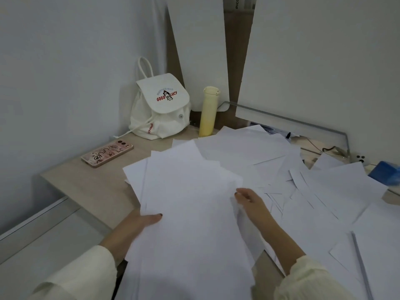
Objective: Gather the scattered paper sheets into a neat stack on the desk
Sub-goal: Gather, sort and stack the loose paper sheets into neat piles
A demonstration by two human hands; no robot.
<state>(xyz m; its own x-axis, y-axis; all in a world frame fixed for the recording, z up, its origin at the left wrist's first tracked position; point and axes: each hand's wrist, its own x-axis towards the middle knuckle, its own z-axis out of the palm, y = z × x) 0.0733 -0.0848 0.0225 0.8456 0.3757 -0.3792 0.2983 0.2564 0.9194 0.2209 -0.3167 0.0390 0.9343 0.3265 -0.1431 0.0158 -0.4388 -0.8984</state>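
A loose, fanned bundle of white paper sheets (188,208) lies in front of me over the desk's front edge. My left hand (142,221) grips its left edge, thumb on top and fingers hidden beneath. My right hand (249,200) pinches the bundle's right edge near the top. More white sheets (313,191) lie scattered and overlapping across the middle and right of the light wooden desk (91,182). Another spread of sheets (242,146) sits farther back.
A pink-cased phone (107,153) lies at the desk's left. A white drawstring backpack (161,107) and a yellow bottle (208,111) stand at the back by the wall. White partition panels (313,61) rise behind. A blue object (385,172) sits far right.
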